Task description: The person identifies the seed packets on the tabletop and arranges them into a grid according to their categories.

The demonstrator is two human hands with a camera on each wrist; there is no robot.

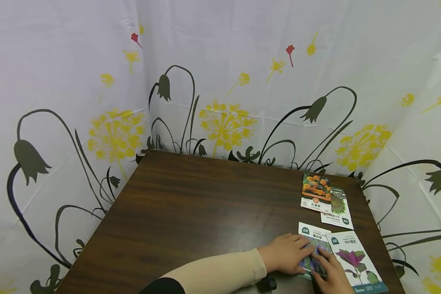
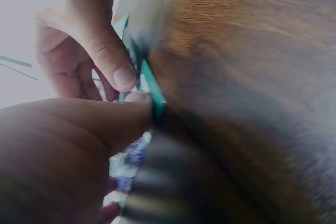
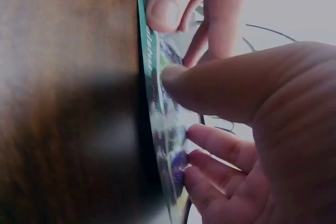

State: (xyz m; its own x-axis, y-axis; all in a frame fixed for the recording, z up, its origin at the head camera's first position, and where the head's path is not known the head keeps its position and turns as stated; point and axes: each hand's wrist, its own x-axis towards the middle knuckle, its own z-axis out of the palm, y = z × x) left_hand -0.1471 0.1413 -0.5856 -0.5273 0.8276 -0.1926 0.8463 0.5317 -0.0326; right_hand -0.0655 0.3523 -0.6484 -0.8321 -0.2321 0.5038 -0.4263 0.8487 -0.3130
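The left hand (image 1: 284, 253) rests on a seed packet with purple flowers (image 1: 317, 234), its fingers spread across the packet. Beside it, the right hand (image 1: 332, 271) touches the same packet with its fingertips. This packet lies on the dark wooden table, partly covered by both hands. In the right wrist view, the packet's green lower edge (image 3: 148, 51) shows near both thumbs, which press its printed face. The left wrist view has the two thumbs close together over the green edge (image 2: 152, 87). Against the right hand lies a packet with a magenta flower (image 1: 356, 245), partly hidden by that hand.
Farther back, an orange-flower packet (image 1: 316, 192) overlaps a packet with a round green plant (image 1: 341, 216). A small black object (image 1: 267, 283) sits by the left wrist. The brown table (image 1: 206, 204) stands against a flower-printed curtain (image 1: 220, 61).
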